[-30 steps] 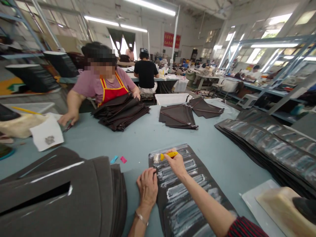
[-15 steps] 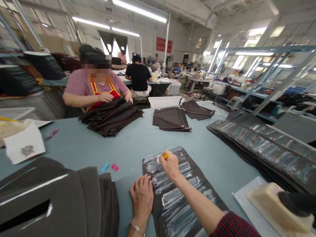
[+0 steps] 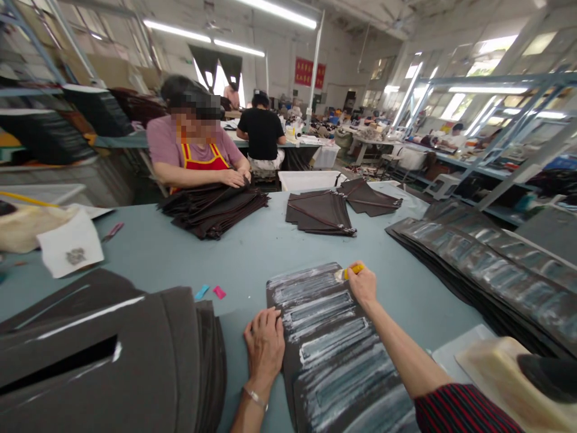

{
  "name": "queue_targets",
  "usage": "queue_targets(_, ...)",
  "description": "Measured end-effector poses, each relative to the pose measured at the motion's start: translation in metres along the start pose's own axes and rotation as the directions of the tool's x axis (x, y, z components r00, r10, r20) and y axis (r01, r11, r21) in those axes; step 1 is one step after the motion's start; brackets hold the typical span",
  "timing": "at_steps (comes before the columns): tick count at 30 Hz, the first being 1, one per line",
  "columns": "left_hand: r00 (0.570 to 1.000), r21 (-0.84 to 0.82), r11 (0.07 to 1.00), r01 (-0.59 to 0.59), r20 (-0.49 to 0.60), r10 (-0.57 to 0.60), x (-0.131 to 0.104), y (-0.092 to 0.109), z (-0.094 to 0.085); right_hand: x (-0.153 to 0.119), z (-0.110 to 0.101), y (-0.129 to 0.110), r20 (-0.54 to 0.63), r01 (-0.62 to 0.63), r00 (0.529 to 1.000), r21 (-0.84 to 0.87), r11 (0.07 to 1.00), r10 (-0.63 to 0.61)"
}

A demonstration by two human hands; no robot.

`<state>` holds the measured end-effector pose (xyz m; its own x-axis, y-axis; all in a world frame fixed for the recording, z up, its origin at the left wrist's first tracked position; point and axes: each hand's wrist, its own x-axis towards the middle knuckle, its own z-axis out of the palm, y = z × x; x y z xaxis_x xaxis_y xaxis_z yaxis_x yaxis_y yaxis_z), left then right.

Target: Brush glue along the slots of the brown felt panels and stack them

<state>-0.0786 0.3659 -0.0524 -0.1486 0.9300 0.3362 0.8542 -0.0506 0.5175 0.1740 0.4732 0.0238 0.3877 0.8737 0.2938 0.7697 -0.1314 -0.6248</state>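
My right hand point(image 3: 364, 286) is closed around the yellow handle of a small brush point(image 3: 353, 270). Its pale bristles touch the top right corner of a dark panel point(image 3: 333, 328), which bears whitish wet streaks in several crosswise bands. My left hand point(image 3: 265, 341) lies palm down at the panel's left edge, fingers stretched out and fingertips on the margin. Another dark sheet shows beneath the panel's lower left side. Left of my left hand rests a thick stack of plain dark panels point(image 3: 157, 361), the top one with a long slot.
Streaked panels point(image 3: 469, 252) overlap in a pile on the right. A cream container point(image 3: 500, 367) with a dark object on it stands near my right forearm. Across the table point(image 3: 216, 264), a co-worker handles dark folded pieces point(image 3: 211, 210). More dark pieces point(image 3: 320, 210) lie at the far edge.
My right hand has swept the brush rightward along the panel's top band to its right corner. My left hand stays at the left edge. The view has shifted slightly.
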Motion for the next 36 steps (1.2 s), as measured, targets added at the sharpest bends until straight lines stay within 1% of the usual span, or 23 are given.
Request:
queue_targets(1,1.000,-0.035,0.999,0.014,0.003,-0.014,0.000,-0.001,-0.001,-0.008,0.001,-0.010,-0.020,0.000,1.000,0.020,1.000,0.001)
queue_targets(2,0.999,-0.069,0.997,0.032,-0.006,-0.032,0.000,-0.003,-0.002,-0.019,0.003,-0.021,-0.004,0.028,1.000,0.069,0.997,-0.027)
queue_targets(4,0.997,-0.113,0.992,0.052,-0.047,-0.058,-0.002,-0.004,-0.005,-0.047,0.011,-0.048,0.116,0.099,0.985,0.230,0.968,-0.128)
queue_targets(5,0.998,-0.116,0.992,0.038,-0.051,-0.044,-0.004,-0.004,-0.006,-0.062,0.016,-0.061,0.187,0.123,0.964,0.311,0.942,-0.188)
queue_targets(7,0.999,-0.094,0.995,-0.032,-0.003,0.032,-0.009,-0.003,-0.008,-0.088,0.027,-0.081,0.287,0.143,0.917,0.413,0.899,-0.278)
queue_targets(8,0.997,-0.076,0.995,-0.066,0.033,0.069,-0.012,-0.001,-0.009,-0.096,0.032,-0.086,0.312,0.143,0.903,0.431,0.891,-0.295)
queue_targets(9,0.994,-0.057,0.994,-0.088,0.061,0.091,-0.014,0.000,-0.009,-0.099,0.036,-0.086,0.325,0.138,0.899,0.427,0.893,-0.295)
queue_targets(10,0.993,-0.039,0.995,-0.094,0.074,0.097,-0.015,0.002,-0.010,-0.098,0.036,-0.081,0.328,0.129,0.904,0.405,0.905,-0.276)
queue_targets(12,0.995,-0.008,0.997,-0.079,0.063,0.080,-0.016,0.005,-0.009,-0.080,0.028,-0.058,0.301,0.101,0.931,0.328,0.939,-0.205)
queue_targets(15,0.996,0.018,0.997,-0.076,0.054,0.075,-0.016,0.007,-0.008,-0.037,-0.001,-0.006,0.178,0.049,0.980,0.192,0.980,-0.084)
queue_targets(17,0.996,0.024,0.997,-0.069,0.051,0.068,-0.016,0.009,-0.008,-0.011,-0.020,0.024,0.091,0.000,0.996,0.096,0.995,-0.009)
queue_targets(19,0.997,0.023,0.998,-0.061,0.052,0.059,-0.017,0.010,-0.008,0.005,-0.031,0.041,0.034,-0.014,0.999,0.001,1.000,0.014)
queue_targets(21,0.997,0.011,0.998,-0.056,0.054,0.055,-0.016,0.011,-0.009,0.008,-0.033,0.043,0.012,0.021,1.000,-0.065,0.998,-0.020)
queue_targets(23,0.997,-0.021,0.999,-0.046,0.064,0.047,-0.015,0.009,-0.011,0.000,-0.029,0.033,0.006,0.057,0.998,-0.070,0.996,-0.057)
queue_targets(26,0.998,-0.124,0.992,0.003,0.064,0.005,-0.014,0.005,-0.017,-0.028,-0.022,0.005,0.026,0.075,0.997,0.052,0.996,-0.077)
queue_targets(27,0.999,-0.156,0.988,0.020,0.052,-0.011,-0.015,0.005,-0.019,-0.040,-0.020,-0.006,0.054,0.082,0.995,0.108,0.991,-0.089)
queue_targets(29,0.999,-0.177,0.984,0.022,0.034,-0.017,-0.022,0.005,-0.024,-0.069,-0.016,-0.028,0.148,0.109,0.978,0.224,0.969,-0.144)
queue_targets(31,0.998,-0.136,0.991,-0.018,0.049,0.025,-0.032,0.009,-0.026,-0.098,-0.010,-0.048,0.259,0.136,0.938,0.336,0.932,-0.231)
queue_targets(33,0.995,-0.074,0.996,-0.058,0.075,0.064,-0.044,0.013,-0.026,-0.120,-0.002,-0.060,0.329,0.161,0.892,0.410,0.898,-0.310)
queue_targets(34,0.994,-0.048,0.997,-0.067,0.078,0.071,-0.048,0.015,-0.025,-0.125,0.001,-0.063,0.343,0.175,0.878,0.418,0.892,-0.333)
queue_targets(36,0.995,-0.014,0.998,-0.067,0.071,0.068,-0.053,0.016,-0.022,-0.124,0.002,-0.059,0.346,0.203,0.877,0.359,0.911,-0.332)
